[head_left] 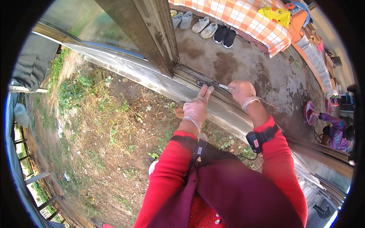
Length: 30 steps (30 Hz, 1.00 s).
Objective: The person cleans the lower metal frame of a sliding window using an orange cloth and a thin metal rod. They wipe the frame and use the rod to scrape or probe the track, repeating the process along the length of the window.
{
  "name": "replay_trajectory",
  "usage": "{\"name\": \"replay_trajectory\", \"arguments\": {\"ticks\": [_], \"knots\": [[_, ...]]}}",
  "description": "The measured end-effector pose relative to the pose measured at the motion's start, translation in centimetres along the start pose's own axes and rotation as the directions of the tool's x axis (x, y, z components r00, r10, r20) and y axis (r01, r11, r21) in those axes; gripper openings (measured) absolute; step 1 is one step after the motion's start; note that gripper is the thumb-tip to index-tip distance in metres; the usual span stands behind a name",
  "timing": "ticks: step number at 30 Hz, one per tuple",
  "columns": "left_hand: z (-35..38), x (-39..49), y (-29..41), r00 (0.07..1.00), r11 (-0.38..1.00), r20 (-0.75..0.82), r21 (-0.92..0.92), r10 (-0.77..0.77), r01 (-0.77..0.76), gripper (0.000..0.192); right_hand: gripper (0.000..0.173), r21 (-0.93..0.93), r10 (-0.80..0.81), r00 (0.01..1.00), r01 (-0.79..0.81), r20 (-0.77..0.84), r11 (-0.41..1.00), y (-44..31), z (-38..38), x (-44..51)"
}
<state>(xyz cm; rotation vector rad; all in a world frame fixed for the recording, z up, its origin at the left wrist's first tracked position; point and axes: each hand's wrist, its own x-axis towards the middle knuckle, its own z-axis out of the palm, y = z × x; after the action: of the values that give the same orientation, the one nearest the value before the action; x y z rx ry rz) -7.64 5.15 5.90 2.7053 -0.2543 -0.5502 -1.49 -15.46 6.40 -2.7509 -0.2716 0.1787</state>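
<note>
Both my hands wear thin clear plastic gloves over red sleeves. My right hand [243,91] is closed around a slim tool [223,86] with a light, metallic-looking end, held low over the metal track [189,74] of a sliding window or door. Just left of that tool, my left hand [196,109] reaches to the same track with its fingers extended, the fingertips beside a dark lump of grime or cloth [203,83]; whether it grips this cannot be told. The metal door frame [162,37] stands upright at the track's upper end.
Several shoes [209,30] line the concrete floor [251,65] beside a checkered cloth [242,14]. Weedy ground [114,136] lies left of the concrete ledge [128,75]. At the far right, another person [338,131] in purple reaches into a pink basin [308,112].
</note>
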Motion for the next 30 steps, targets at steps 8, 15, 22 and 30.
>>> {"name": "replay_trajectory", "arguments": {"ticks": [8,15,22,30], "knots": [[0.6,0.4,-0.3,0.999,1.0,0.032,-0.013,0.001,0.0,0.082,0.015,-0.031,0.032,0.999,-0.032,0.014,0.999,-1.3,0.1,0.6],[1.1,0.2,-0.1,0.997,1.0,-0.074,-0.014,0.01,-0.011,0.084,0.014,0.009,0.012,1.0,-0.012,-0.014,1.0,-0.7,0.7,0.4],[0.4,0.0,0.1,1.0,1.0,0.003,-0.012,-0.026,0.027,0.084,0.014,-0.099,-0.144,0.988,0.138,-0.051,0.985,-0.5,1.1,0.3],[0.5,0.3,-0.3,1.0,1.0,-0.002,-0.025,0.007,-0.008,0.087,0.015,-0.036,-0.123,0.99,0.121,-0.067,0.992,-2.0,1.3,1.6]]}}
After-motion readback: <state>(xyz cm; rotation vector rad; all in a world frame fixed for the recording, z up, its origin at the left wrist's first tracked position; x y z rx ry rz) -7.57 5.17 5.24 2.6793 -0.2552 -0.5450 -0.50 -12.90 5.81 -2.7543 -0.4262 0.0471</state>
